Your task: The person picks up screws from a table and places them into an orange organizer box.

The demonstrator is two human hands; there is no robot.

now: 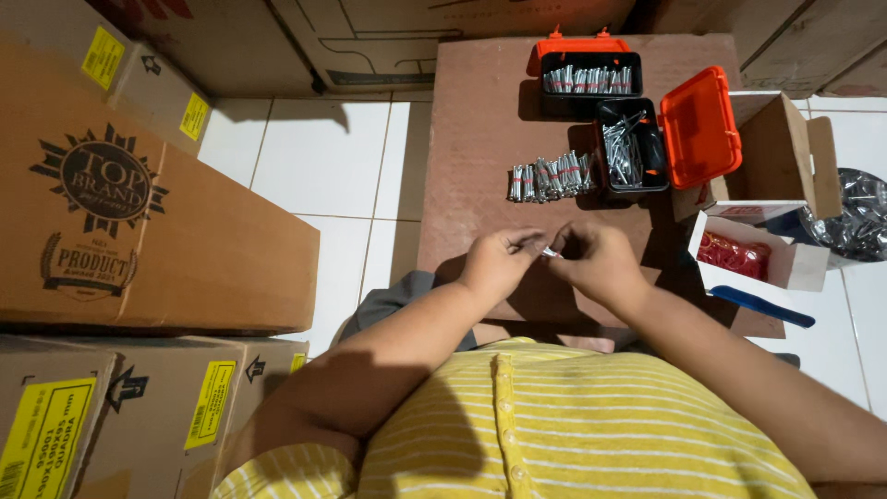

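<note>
Where the two hands meet over the near edge of the board point(480, 139), a small bundle of metal pins point(551, 251) is caught between them: the left hand point(494, 263) pinches it from one side with thumb and forefinger, the right hand point(601, 263) from the other, fingers curled close, and little of it shows beyond a bright glint. By its look it is light, stiff and smooth, so I would judge it apt to slip or fan apart unless held across the middle, where a band would bite, and not by the tips. Farther up the board, toward its far right corner, a row of banded bundles point(552, 176) lies side by side, just left of a black case point(631, 146) of loose pins with its orange lid point(699, 127) thrown open. A second black case point(591, 81), packed in a neat row, sits at the far edge. Off the right edge stands a small open carton of red bands point(735, 254), soft and stretchy by the look, with a blue tool point(762, 306) near it and a shiny bag point(855, 217) beyond. Big cartons point(139, 212) crowd the left.
</note>
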